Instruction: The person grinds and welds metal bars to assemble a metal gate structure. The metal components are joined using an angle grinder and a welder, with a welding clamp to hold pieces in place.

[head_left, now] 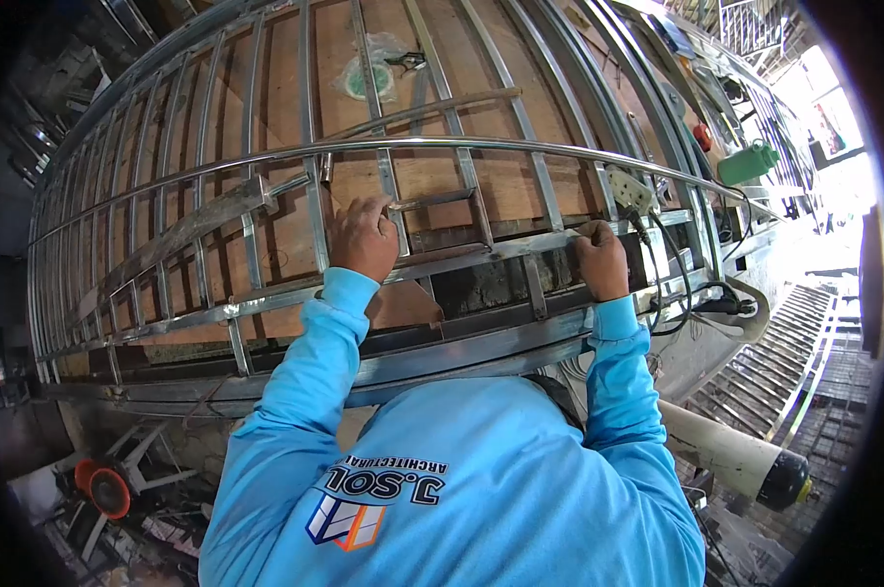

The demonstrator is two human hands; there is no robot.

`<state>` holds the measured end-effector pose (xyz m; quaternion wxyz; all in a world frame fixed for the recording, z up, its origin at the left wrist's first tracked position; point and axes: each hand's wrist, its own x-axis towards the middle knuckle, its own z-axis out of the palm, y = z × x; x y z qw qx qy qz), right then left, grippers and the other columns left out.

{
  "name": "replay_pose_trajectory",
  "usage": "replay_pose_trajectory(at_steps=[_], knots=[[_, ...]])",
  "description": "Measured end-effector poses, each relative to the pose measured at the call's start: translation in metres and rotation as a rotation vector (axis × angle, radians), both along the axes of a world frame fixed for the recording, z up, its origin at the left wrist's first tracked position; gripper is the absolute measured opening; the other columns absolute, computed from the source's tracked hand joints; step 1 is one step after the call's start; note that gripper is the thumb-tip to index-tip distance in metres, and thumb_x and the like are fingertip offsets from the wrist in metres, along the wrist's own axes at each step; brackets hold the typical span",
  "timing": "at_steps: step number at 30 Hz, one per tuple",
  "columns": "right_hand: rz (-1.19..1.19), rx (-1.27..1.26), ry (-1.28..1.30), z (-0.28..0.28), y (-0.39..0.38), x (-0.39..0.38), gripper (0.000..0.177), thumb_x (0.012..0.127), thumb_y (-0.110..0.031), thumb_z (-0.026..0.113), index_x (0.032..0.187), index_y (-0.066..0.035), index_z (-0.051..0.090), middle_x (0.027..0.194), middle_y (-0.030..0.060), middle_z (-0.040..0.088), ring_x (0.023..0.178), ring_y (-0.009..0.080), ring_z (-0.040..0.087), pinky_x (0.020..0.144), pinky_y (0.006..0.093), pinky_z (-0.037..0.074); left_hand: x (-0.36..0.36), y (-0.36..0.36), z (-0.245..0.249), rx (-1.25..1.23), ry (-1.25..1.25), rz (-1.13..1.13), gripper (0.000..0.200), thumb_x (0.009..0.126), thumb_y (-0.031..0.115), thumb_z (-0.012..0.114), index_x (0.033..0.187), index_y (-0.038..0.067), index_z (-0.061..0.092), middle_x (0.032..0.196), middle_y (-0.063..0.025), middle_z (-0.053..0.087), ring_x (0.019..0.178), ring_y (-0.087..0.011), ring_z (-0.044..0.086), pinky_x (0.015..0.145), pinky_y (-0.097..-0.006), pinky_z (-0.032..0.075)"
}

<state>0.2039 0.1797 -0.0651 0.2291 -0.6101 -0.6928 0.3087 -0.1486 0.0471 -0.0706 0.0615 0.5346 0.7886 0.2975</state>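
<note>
A metal grille frame (535, 186) of many parallel bars lies in front of me on a brown board (432, 68). My left hand (366, 238) is over its lower part, fingers curled, fingertips at the end of a thin L-shaped metal piece (481, 217). What lies under the palm is hidden. Further right, my right hand (601, 259) is closed on the frame's lower bar (535, 245). A shiny round tube (505, 144) crosses the frame just beyond both hands. Left of my left hand lies what looks like a long-handled hammer (192, 230).
A power strip (630, 192) with black cables sits right of my right hand. A green bottle (748, 162) stands at the far right. Beyond the hands lies a clear plastic bag with a green roll (365, 80). A pale cylinder (725, 450) is at lower right.
</note>
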Motion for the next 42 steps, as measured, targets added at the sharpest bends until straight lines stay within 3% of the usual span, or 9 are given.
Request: replay_pose_trajectory(at_steps=[13, 20, 23, 27, 31, 34, 36, 41, 42], knots=[[0.036, 0.126, -0.174, -0.013, 0.001, 0.005, 0.049, 0.090, -0.021, 0.066, 0.128, 0.007, 0.055, 0.108, 0.0370, 0.067, 0.102, 0.0535, 0.064, 0.089, 0.0555, 0.052, -0.001, 0.000, -0.001, -0.034, 0.006, 0.000, 0.036, 0.090, 0.010, 0.052, 0.122, 0.004, 0.067, 0.124, -0.0216, 0.068, 0.118, -0.0421, 0.062, 0.105, -0.0477, 0.049], [0.091, 0.236, -0.162, -0.017, -0.006, 0.010, 0.045, 0.091, -0.016, 0.067, 0.129, 0.003, 0.054, 0.105, 0.0344, 0.068, 0.098, 0.0536, 0.065, 0.083, 0.0569, 0.052, 0.001, 0.000, 0.000, -0.006, -0.015, 0.017, 0.039, 0.088, 0.011, 0.053, 0.123, 0.004, 0.068, 0.125, -0.0203, 0.068, 0.118, -0.0401, 0.061, 0.110, -0.0497, 0.044], [0.054, 0.228, -0.089, 0.032, -0.026, 0.009, 0.038, 0.092, -0.016, 0.067, 0.126, -0.002, 0.057, 0.101, 0.0303, 0.069, 0.092, 0.0504, 0.067, 0.079, 0.0561, 0.052, 0.004, -0.002, 0.001, 0.014, 0.105, 0.017, 0.037, 0.088, 0.010, 0.054, 0.122, 0.003, 0.069, 0.119, -0.0202, 0.070, 0.112, -0.0398, 0.064, 0.107, -0.0498, 0.046], [-0.328, 0.314, -0.036, 0.094, -0.065, 0.048, 0.027, 0.094, -0.021, 0.069, 0.116, -0.006, 0.063, 0.093, 0.0218, 0.069, 0.081, 0.0381, 0.068, 0.072, 0.0447, 0.052, -0.007, 0.001, -0.012, -0.017, 0.021, -0.049, 0.039, 0.087, 0.007, 0.054, 0.123, 0.003, 0.069, 0.113, -0.0214, 0.071, 0.106, -0.0436, 0.066, 0.098, -0.0503, 0.052], [-0.850, 0.649, 0.004, 0.063, -0.072, 0.155, 0.033, 0.097, -0.027, 0.067, 0.112, 0.002, 0.060, 0.093, 0.0131, 0.064, 0.078, 0.0234, 0.059, 0.075, 0.0402, 0.051, -0.006, 0.004, -0.016, -0.011, -0.016, -0.026, 0.043, 0.087, 0.007, 0.049, 0.126, 0.001, 0.065, 0.123, -0.0244, 0.067, 0.114, -0.0434, 0.064, 0.102, -0.0506, 0.050], [-1.083, 0.434, -0.149, -0.009, -0.055, 0.240, 0.054, 0.096, -0.036, 0.070, 0.125, 0.006, 0.054, 0.110, 0.0220, 0.064, 0.095, 0.0311, 0.064, 0.088, 0.0424, 0.052, -0.001, 0.004, -0.010, 0.013, 0.011, -0.047, 0.042, 0.088, 0.008, 0.051, 0.127, 0.003, 0.064, 0.124, -0.0250, 0.066, 0.115, -0.0439, 0.063, 0.102, -0.0510, 0.050], [-0.982, 0.261, -0.022, -0.052, -0.034, 0.280, 0.061, 0.096, -0.037, 0.068, 0.137, 0.004, 0.048, 0.121, 0.0272, 0.063, 0.107, 0.0402, 0.064, 0.095, 0.0455, 0.051, 0.006, 0.001, 0.004, -0.011, -0.010, -0.002, 0.040, 0.089, 0.009, 0.052, 0.126, 0.004, 0.065, 0.125, -0.0246, 0.066, 0.115, -0.0451, 0.063, 0.101, -0.0509, 0.050], [-0.266, 0.222, -0.826, -0.158, 0.033, 0.425, 0.067, 0.099, -0.028, 0.053, 0.160, -0.011, 0.032, 0.144, 0.0277, 0.055, 0.126, 0.0454, 0.056, 0.107, 0.0470, 0.046, 0.004, -0.001, -0.003, 0.024, 0.029, 0.034, 0.037, 0.088, 0.013, 0.054, 0.122, 0.007, 0.068, 0.123, -0.0198, 0.069, 0.117, -0.0382, 0.062, 0.110, -0.0486, 0.044], [-0.415, -0.118, -0.835, -0.107, 0.030, 0.379, 0.067, 0.099, -0.030, 0.053, 0.160, -0.011, 0.033, 0.149, 0.0266, 0.051, 0.129, 0.0466, 0.054, 0.109, 0.0450, 0.045, 0.002, 0.000, -0.003, 0.023, 0.045, 0.033, 0.038, 0.088, 0.013, 0.055, 0.123, 0.007, 0.067, 0.123, -0.0195, 0.069, 0.117, -0.0383, 0.063, 0.109, -0.0483, 0.044]])
